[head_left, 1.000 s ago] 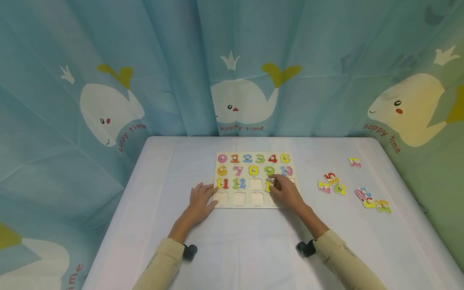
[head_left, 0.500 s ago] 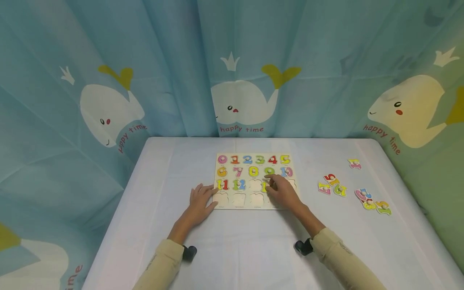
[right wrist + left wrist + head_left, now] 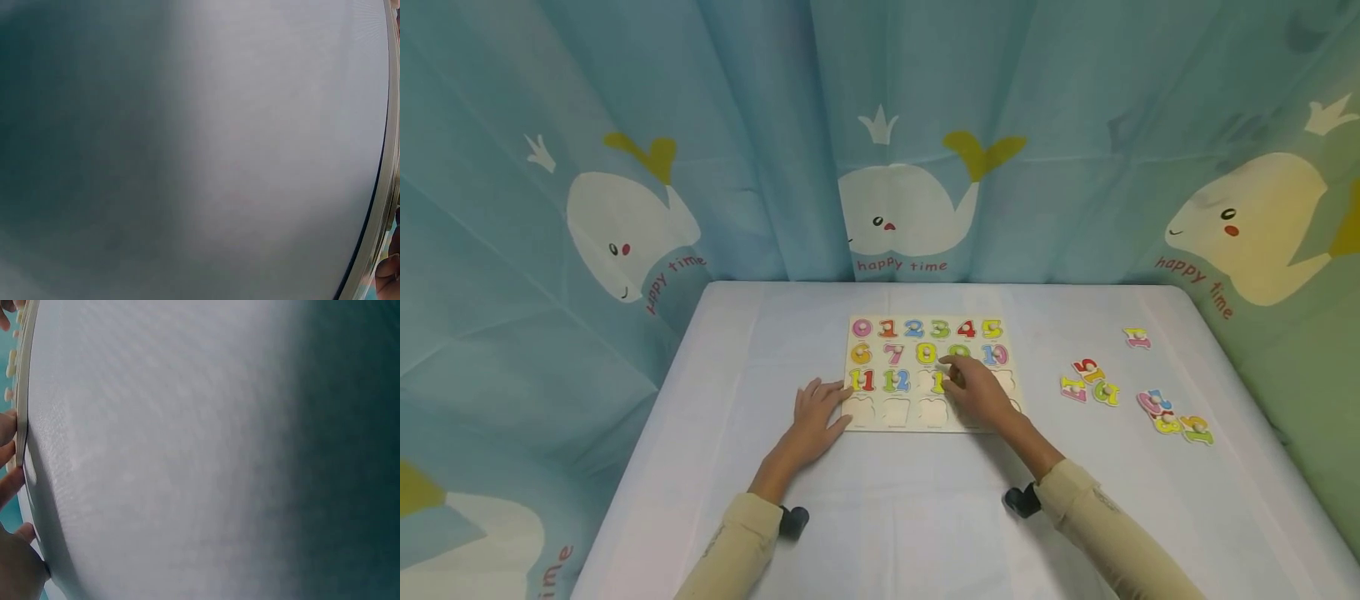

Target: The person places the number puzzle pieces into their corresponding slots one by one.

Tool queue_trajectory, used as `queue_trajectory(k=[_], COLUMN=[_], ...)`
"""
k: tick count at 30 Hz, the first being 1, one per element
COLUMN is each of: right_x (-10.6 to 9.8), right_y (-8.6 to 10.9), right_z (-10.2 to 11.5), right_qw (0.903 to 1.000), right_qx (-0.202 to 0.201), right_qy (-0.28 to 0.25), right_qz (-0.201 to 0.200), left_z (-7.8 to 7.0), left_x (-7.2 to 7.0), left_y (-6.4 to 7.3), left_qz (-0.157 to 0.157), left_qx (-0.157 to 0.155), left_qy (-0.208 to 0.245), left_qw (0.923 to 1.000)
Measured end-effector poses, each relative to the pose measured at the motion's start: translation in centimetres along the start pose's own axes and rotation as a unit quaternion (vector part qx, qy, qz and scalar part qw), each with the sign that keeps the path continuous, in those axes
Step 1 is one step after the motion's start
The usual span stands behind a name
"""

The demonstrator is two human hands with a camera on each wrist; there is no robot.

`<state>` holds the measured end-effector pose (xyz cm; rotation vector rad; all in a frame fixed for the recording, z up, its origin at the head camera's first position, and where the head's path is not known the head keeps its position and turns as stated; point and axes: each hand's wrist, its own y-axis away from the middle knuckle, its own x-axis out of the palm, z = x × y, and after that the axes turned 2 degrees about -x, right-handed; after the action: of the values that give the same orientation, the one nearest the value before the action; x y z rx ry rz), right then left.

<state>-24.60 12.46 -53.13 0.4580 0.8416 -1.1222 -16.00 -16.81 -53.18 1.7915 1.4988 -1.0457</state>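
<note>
- A number piece (image 3: 937, 382) with a yellow 1 showing sits near the middle of the frame, at the right side of the third recess in the board's third row; the fingers hide the rest of it, and I can't tell whether it touches the wood.
- The right hand (image 3: 983, 392) pinches that piece between thumb and fingers, the forearm slanting in from the lower right.
- Under it lies the puzzle board (image 3: 876, 411), flat in the centre of the frame, with coloured numbers 0 to 12 seated in its upper rows and pale cut recesses below and to the right of them.
- The left hand (image 3: 815, 421) rests at the board's left edge, its fingers spread and relaxed, the tips touching the rim; the left wrist view shows those fingers along the edge too.
- Right of centre, loose number pieces (image 3: 1106, 392) lie in two groups, some overlapping, and a single pink-and-yellow piece (image 3: 1137, 337) lies apart above them.
- Everything lies on a white-covered table (image 3: 880, 508).
- Both arms wear beige sleeves (image 3: 741, 529) and small black wrist devices (image 3: 793, 522).
- Behind hangs a blue-green curtain (image 3: 760, 167) printed with crowned white whales and "happy time".
</note>
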Motion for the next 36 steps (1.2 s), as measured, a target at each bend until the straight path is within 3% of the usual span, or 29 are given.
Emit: queue_trajectory(k=[10, 26, 36], right_x=[0.4, 0.6, 0.6], right_y=[-0.5, -0.7, -1.0], right_z=[0.4, 0.5, 1.1], right_qw=[0.9998, 0.9993, 0.9996], right_qx=[0.009, -0.029, -0.015], right_qy=[0.007, -0.008, -0.012], right_qz=[0.016, 0.022, 0.022], left_z=[0.0, 0.1, 0.0], left_x=[0.1, 0.0, 0.0], left_y=[0.0, 0.1, 0.0], left_qz=[0.003, 0.003, -0.004], left_qx=[-0.003, -0.007, -0.001], left_qy=[0.007, 0.002, -0.001], left_qw=[1.0000, 1.0000, 1.0000])
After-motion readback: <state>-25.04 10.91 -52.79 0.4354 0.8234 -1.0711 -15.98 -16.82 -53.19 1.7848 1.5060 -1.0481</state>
